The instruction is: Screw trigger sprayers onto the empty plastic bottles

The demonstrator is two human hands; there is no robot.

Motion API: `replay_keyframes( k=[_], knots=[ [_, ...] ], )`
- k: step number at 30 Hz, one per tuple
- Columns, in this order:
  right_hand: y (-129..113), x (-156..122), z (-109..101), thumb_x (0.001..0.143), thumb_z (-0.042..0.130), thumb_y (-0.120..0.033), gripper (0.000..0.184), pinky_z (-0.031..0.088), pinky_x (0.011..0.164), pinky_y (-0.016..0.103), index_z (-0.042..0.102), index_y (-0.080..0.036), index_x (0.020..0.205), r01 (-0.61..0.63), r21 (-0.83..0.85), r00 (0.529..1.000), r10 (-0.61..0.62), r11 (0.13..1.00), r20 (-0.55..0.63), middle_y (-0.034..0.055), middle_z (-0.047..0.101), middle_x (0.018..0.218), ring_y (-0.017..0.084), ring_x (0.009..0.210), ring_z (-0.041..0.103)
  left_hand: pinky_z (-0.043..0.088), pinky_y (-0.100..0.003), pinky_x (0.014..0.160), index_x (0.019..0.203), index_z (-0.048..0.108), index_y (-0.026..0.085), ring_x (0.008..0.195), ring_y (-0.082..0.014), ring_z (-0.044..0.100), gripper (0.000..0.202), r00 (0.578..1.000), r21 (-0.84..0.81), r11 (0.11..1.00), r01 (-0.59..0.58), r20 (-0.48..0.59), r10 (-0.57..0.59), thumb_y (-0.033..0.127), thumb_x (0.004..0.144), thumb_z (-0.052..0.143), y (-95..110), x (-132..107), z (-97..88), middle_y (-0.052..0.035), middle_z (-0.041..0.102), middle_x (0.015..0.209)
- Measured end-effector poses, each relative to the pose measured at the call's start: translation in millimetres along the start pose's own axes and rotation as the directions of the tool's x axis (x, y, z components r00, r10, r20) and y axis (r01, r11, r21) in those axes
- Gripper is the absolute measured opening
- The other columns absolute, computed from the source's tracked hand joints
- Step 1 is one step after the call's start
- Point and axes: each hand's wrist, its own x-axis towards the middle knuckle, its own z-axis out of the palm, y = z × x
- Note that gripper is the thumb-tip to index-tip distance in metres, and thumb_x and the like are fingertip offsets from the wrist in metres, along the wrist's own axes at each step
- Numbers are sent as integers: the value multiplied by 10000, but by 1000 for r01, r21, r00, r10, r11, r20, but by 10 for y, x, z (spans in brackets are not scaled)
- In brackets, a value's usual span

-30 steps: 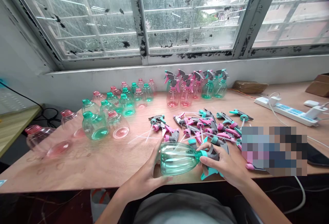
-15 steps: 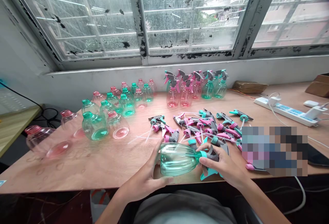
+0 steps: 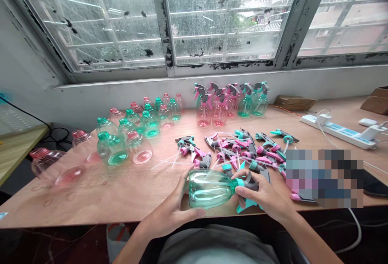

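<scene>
A clear green bottle [image 3: 209, 189] lies on its side above the table's front edge, its neck pointing right. My left hand [image 3: 174, 209] is closed round the bottle's base and body. My right hand [image 3: 263, 199] is closed on the teal and grey spray head [image 3: 247, 185] at the bottle's neck, thumb and fingers wrapped round it. Just behind my hands lies a heap of loose spray heads [image 3: 242, 148], pink and teal with grey triggers and thin tubes.
Capless pink and green bottles [image 3: 133, 130] stand at the left of the wooden table [image 3: 121, 191]. Several bottles with spray heads fitted [image 3: 230, 102] stand by the wall. A power strip [image 3: 339, 130] with cables lies at the right, a blurred patch before it.
The bottle has sunk a little toward the table edge, and my left thumb has slid along its underside. My right hand has hardly moved on the spray head.
</scene>
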Motion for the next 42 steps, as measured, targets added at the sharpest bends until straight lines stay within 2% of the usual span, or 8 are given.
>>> replay_keyframes(
  k=[4,8,13,17,27,31,36,42],
  knots=[
    [5,4,-7,845,820,-479,353,524,628,315,629,-216,982,4,18,1000,-4,1000,-6,-43,708,590,191,547,681,286,-469,1283,1650,-49,382,1604,-325,181,1076,1000,-6,1000,-10,7,10,260,933,744,-44,-2,-2,-62,131,1762],
    [12,5,-6,850,818,-480,342,525,627,304,642,-220,984,4,26,1000,-4,1000,-4,-42,711,589,182,540,674,332,-462,1259,1640,-86,408,1581,-316,268,1070,1000,-48,999,-20,20,21,244,953,717,-61,1,17,-64,145,1761],
    [18,3,-2,839,829,-474,344,522,614,301,644,-219,975,9,43,1000,-9,999,-4,-43,712,601,181,538,674,197,-484,1312,1648,-37,403,1609,-325,150,1153,999,37,999,-36,-22,37,340,874,815,-15,0,21,-46,128,1761],
    [18,9,-4,846,818,-490,359,513,604,301,639,-211,985,6,20,1000,-6,1000,-10,-38,714,586,188,538,675,134,-514,1323,1659,-9,363,1617,-334,99,1103,1000,38,999,5,-11,-5,402,894,785,14,0,0,-58,134,1761],
    [31,2,-8,829,822,-517,389,529,597,309,635,-217,991,-2,5,1000,3,1000,-30,-38,708,573,199,536,679,307,-516,1273,1646,12,431,1614,-372,74,1080,998,-71,996,-56,-12,56,243,905,776,9,-4,54,-47,149,1758],
    [40,10,-11,845,820,-488,363,517,594,287,639,-215,1001,1,25,1000,0,1000,-18,-42,707,575,185,540,673,311,-499,1273,1645,-21,427,1608,-360,141,1095,999,-69,996,-50,-6,50,227,911,766,-23,1,53,-52,112,1764],
    [21,13,-10,848,827,-452,330,543,599,285,632,-219,979,11,48,1000,-11,999,-2,-44,714,606,172,543,674,263,-484,1294,1633,-71,441,1605,-333,178,1257,1000,-28,999,-23,-13,23,221,820,863,-33,7,41,-50,194,1747],
    [16,7,-8,851,828,-444,332,541,604,282,627,-216,986,4,53,1000,-4,999,0,-43,722,603,171,550,677,346,-475,1260,1615,130,375,1594,-328,225,952,999,-92,995,-35,37,39,231,917,762,31,18,34,-87,205,1741]
  ],
)
